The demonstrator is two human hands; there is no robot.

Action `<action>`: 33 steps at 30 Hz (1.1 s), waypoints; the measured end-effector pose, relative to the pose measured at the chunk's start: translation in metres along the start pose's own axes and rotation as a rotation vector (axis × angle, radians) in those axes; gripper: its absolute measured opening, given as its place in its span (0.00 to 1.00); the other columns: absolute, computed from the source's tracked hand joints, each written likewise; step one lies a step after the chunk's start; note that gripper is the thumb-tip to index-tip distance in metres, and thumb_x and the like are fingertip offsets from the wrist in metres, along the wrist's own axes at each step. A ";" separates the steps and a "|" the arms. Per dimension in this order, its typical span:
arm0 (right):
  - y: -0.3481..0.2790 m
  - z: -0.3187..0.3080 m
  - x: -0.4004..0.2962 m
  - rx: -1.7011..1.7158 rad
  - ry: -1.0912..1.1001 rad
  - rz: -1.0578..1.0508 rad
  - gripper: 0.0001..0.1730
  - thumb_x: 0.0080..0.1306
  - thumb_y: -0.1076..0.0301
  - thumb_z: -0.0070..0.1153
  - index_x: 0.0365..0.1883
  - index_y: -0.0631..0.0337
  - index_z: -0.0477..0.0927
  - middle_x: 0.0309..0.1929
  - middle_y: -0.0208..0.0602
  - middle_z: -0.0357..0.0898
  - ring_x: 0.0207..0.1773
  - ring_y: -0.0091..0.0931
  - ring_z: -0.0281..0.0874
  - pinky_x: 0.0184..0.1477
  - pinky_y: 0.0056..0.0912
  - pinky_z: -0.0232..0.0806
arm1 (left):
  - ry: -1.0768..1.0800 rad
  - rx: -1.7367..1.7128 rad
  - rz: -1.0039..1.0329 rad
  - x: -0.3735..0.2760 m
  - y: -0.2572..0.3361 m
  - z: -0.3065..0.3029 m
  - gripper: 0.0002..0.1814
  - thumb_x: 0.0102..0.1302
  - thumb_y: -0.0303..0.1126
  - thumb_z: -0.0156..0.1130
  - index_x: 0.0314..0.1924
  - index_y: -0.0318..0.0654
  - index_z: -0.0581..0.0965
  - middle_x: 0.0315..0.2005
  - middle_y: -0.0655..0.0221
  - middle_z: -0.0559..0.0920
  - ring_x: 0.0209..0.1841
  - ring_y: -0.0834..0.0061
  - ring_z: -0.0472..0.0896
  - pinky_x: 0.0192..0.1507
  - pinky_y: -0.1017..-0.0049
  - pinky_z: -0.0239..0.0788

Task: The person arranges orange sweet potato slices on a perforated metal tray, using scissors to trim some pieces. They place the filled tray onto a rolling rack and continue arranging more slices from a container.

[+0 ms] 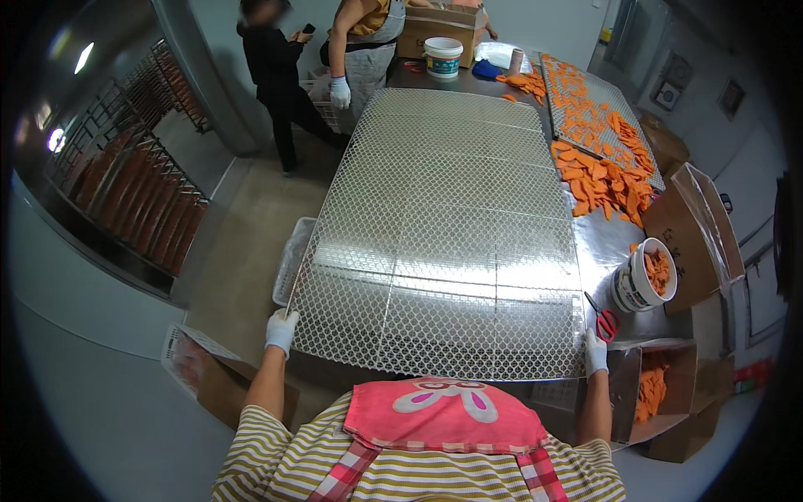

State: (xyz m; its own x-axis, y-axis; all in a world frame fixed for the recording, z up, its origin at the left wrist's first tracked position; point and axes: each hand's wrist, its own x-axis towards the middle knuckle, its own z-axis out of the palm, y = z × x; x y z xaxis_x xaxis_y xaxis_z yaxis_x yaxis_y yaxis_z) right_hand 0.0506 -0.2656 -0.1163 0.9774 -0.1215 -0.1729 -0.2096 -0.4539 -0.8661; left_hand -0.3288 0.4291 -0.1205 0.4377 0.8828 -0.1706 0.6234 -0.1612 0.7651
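Note:
A large wire-framed mesh drying tray (452, 201) stretches in front of me over a shiny metal table (599, 245), with nothing lying on its mesh. My left hand (281, 331), in a white glove, grips its left edge near the front corner. On the opposite side my right hand (595, 352), gloved too, holds the right edge near the corner. Red-handled scissors (605, 321) lie on the table just beyond my right hand. A white bucket (627, 285) with orange pieces in it stands tilted past them.
Orange slices (605, 185) are heaped right of the tray, beside another slice-covered mesh tray (590, 106). Cardboard boxes (696, 232) border the right side. A person in an apron (370, 69) and a person in black (276, 75) stand at the far left. A white crate (292, 263) sits low left.

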 end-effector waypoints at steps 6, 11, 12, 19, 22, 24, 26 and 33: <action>-0.027 -0.011 -0.034 -0.213 -0.130 -0.107 0.21 0.71 0.59 0.50 0.40 0.72 0.82 0.28 0.31 0.79 0.30 0.20 0.70 0.34 0.28 0.64 | 0.018 0.022 -0.061 0.006 0.010 -0.016 0.30 0.60 0.41 0.67 0.57 0.26 0.75 0.53 0.51 0.80 0.55 0.61 0.79 0.59 0.70 0.67; -0.018 -0.019 -0.049 -0.102 -0.003 -0.118 0.19 0.70 0.61 0.52 0.37 0.71 0.83 0.27 0.31 0.80 0.30 0.20 0.71 0.34 0.28 0.64 | 0.076 0.114 0.009 0.035 -0.003 -0.015 0.32 0.60 0.42 0.67 0.58 0.25 0.74 0.57 0.49 0.78 0.58 0.62 0.77 0.61 0.70 0.66; -0.032 -0.016 -0.059 -0.052 0.010 -0.121 0.19 0.70 0.61 0.52 0.37 0.71 0.83 0.27 0.31 0.80 0.30 0.20 0.70 0.34 0.28 0.64 | 0.113 0.158 0.037 0.042 -0.006 -0.019 0.32 0.60 0.41 0.67 0.58 0.25 0.74 0.57 0.49 0.78 0.59 0.61 0.77 0.62 0.70 0.65; -0.032 0.018 -0.090 0.017 -0.009 -0.082 0.17 0.72 0.61 0.51 0.40 0.69 0.83 0.27 0.24 0.77 0.28 0.16 0.67 0.31 0.23 0.62 | 0.094 -0.047 0.095 0.092 -0.060 -0.004 0.30 0.59 0.38 0.68 0.57 0.25 0.75 0.55 0.51 0.80 0.58 0.60 0.78 0.63 0.70 0.64; -0.014 0.029 -0.092 -0.132 0.008 -0.067 0.17 0.72 0.61 0.52 0.40 0.68 0.83 0.27 0.24 0.76 0.28 0.16 0.67 0.31 0.25 0.62 | 0.065 0.049 0.034 0.102 -0.064 -0.002 0.31 0.59 0.38 0.68 0.58 0.25 0.74 0.55 0.50 0.80 0.58 0.59 0.78 0.63 0.69 0.65; -0.011 0.029 -0.114 -0.140 0.039 -0.062 0.18 0.72 0.59 0.52 0.42 0.68 0.82 0.28 0.25 0.77 0.29 0.17 0.69 0.32 0.25 0.64 | 0.090 0.123 0.036 0.093 -0.038 -0.015 0.30 0.60 0.38 0.68 0.58 0.25 0.75 0.54 0.50 0.80 0.58 0.59 0.78 0.62 0.69 0.65; -0.018 0.049 -0.144 -0.021 0.039 0.000 0.19 0.72 0.58 0.52 0.43 0.69 0.82 0.32 0.29 0.80 0.33 0.19 0.74 0.36 0.25 0.67 | 0.136 0.123 0.054 0.116 -0.051 -0.043 0.29 0.60 0.38 0.67 0.57 0.25 0.75 0.54 0.51 0.80 0.57 0.60 0.79 0.62 0.69 0.66; -0.058 0.075 -0.201 0.031 0.075 0.098 0.17 0.71 0.62 0.53 0.40 0.70 0.83 0.32 0.31 0.81 0.34 0.20 0.73 0.38 0.26 0.67 | 0.006 -0.039 0.114 0.185 -0.111 -0.074 0.28 0.62 0.37 0.66 0.57 0.24 0.75 0.53 0.52 0.81 0.55 0.63 0.79 0.60 0.70 0.67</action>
State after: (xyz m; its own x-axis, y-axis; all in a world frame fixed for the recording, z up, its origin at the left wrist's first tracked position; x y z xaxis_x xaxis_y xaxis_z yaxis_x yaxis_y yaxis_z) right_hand -0.1315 -0.1490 -0.0665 0.9472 -0.2301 -0.2232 -0.3022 -0.4089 -0.8611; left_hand -0.3654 0.6431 -0.1912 0.5005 0.8623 -0.0775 0.5439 -0.2435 0.8031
